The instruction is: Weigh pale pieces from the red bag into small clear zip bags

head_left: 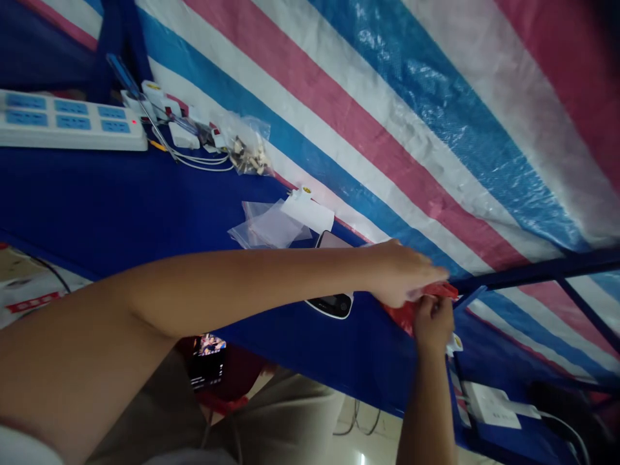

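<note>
My left arm stretches across the blue table [121, 200], and my left hand [402, 274] pinches the top of a red plastic bag [409, 313] at the table's right end. My right hand [433, 321] comes up from below and grips the same red bag, fingers curled round it. A small white tag [454, 342] shows just beside my right wrist. A white and black device [332, 302] lies on the table, partly hidden under my left forearm.
A white power strip [68, 123] lies at the far left, with white adapters and cables [179, 129] and a clear bag of small parts [249, 152] beside it. Clear bags and a white card [285, 219] lie mid-table. A striped tarp [411, 97] hangs behind. A phone [207, 361] rests on my lap.
</note>
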Available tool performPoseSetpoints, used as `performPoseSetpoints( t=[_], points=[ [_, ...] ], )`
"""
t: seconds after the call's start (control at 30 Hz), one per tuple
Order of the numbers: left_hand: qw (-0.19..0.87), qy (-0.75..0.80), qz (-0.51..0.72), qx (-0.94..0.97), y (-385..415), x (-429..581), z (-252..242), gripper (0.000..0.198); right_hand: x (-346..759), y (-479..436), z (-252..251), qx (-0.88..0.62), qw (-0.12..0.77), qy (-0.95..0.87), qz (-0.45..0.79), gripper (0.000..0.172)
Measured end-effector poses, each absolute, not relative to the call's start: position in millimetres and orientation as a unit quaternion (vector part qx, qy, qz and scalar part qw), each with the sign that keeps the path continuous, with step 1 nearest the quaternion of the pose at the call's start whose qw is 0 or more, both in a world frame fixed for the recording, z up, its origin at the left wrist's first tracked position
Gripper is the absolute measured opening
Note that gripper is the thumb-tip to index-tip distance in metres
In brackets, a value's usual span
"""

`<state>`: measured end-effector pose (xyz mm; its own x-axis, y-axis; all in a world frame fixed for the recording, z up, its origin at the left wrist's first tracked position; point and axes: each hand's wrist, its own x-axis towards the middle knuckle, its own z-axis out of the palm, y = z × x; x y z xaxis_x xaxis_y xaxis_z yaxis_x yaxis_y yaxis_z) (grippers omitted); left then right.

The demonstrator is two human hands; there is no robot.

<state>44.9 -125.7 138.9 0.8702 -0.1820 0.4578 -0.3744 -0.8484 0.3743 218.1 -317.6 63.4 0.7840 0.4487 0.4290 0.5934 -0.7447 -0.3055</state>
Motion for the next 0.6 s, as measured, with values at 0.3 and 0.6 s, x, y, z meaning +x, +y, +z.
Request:
performPoseSetpoints(
  t=[0.3, 0.6],
  points=[
    [0.309, -0.001, 0.418, 0.854, -80.2, -5.2, 78.8, 0.04, 134.3, -300.5, 15.2, -0.81, 0.527, -0.258, -0.011, 0.058],
    [0.246, 0.27, 0.45, 0.815, -7.4, -39.1, 22.9, 0.022, 202.4, -271.0, 5.2, -0.695, 0.666, -0.185, 0.197, 0.055]
  ],
)
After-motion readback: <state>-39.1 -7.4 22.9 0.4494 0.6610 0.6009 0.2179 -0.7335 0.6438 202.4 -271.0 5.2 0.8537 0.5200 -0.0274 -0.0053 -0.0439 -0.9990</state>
